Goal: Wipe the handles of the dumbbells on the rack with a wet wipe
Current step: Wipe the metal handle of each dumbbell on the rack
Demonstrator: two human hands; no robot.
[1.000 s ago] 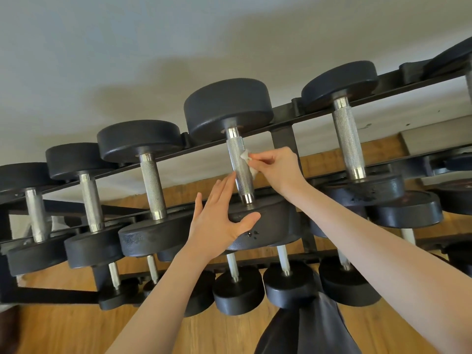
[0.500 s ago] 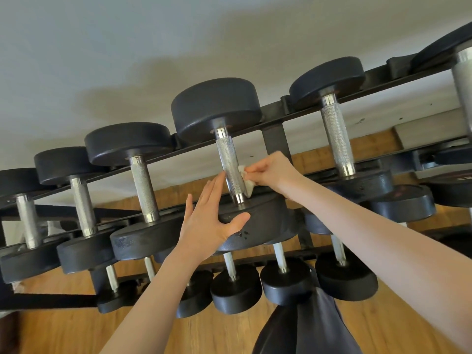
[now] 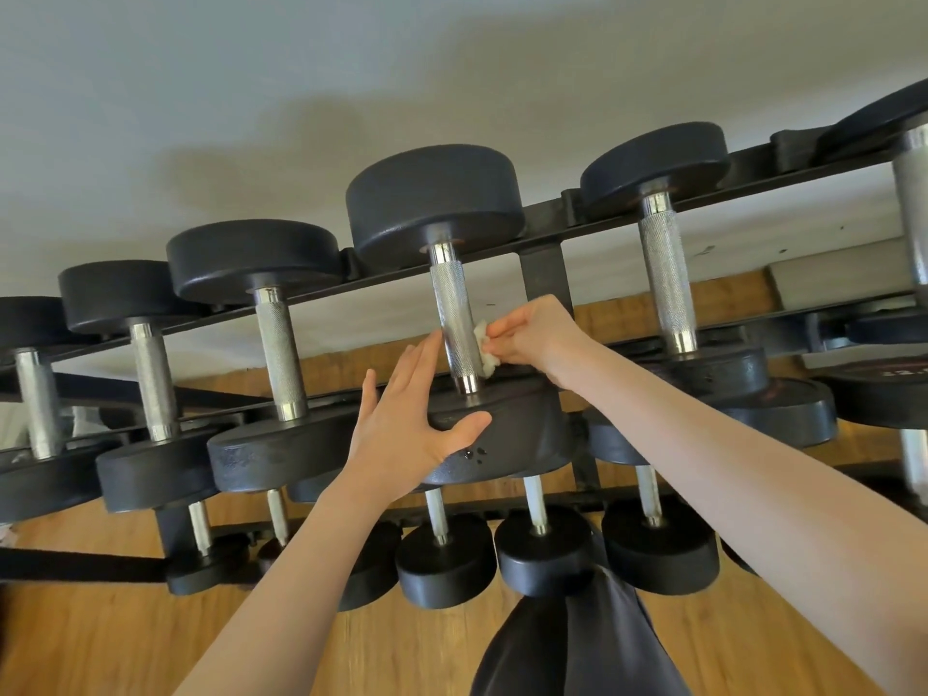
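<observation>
Dumbbell handle (image 3: 454, 324): right hand (image 3: 535, 336) pinches wipe (image 3: 486, 348) against it; left hand (image 3: 409, 429) spread, steadying plate (image 3: 522, 434).

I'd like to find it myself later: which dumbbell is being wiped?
Look at the top row of the black rack. The dumbbell beside its upright post has the biggest weights in that stretch. It alone has the right hand pressing a white wipe on its handle.

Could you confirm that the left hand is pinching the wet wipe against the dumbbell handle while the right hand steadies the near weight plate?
The hands are swapped. In the head view, the right hand pinches the wet wipe against the dumbbell handle, while the left hand steadies the near weight plate.
</observation>
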